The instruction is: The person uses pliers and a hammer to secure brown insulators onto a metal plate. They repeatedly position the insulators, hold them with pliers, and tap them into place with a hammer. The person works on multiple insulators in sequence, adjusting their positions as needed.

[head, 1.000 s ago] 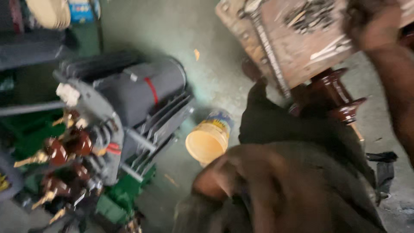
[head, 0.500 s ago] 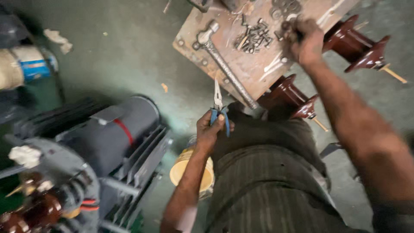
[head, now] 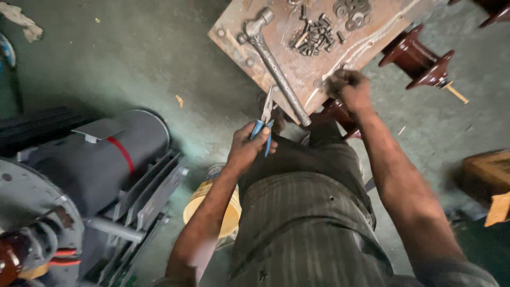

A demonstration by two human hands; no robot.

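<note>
My left hand (head: pixel 248 144) grips blue-handled pliers (head: pixel 265 114), jaws pointing up toward the near edge of a rusty metal plate (head: pixel 281 64) on the floor. My right hand (head: pixel 348 89) is closed at the plate's near edge, just right of a hammer (head: pixel 273 61) lying diagonally on the plate; whether it holds something small I cannot tell. A pile of dark bolts (head: pixel 314 36) and several washers (head: pixel 353 13) lie further up the plate. My trousered legs fill the lower middle.
A grey transformer (head: pixel 101 175) with fins and brown insulators stands at the left. A yellow bucket (head: pixel 212 210) sits beside my leg. Dark red ceramic insulators (head: pixel 419 58) lie right of the plate. A brown box (head: pixel 486 175) is at the right edge.
The view has swung down and steadied. My right hand has come from the bolts down to the plate's near edge. My left hand keeps hold of the pliers.
</note>
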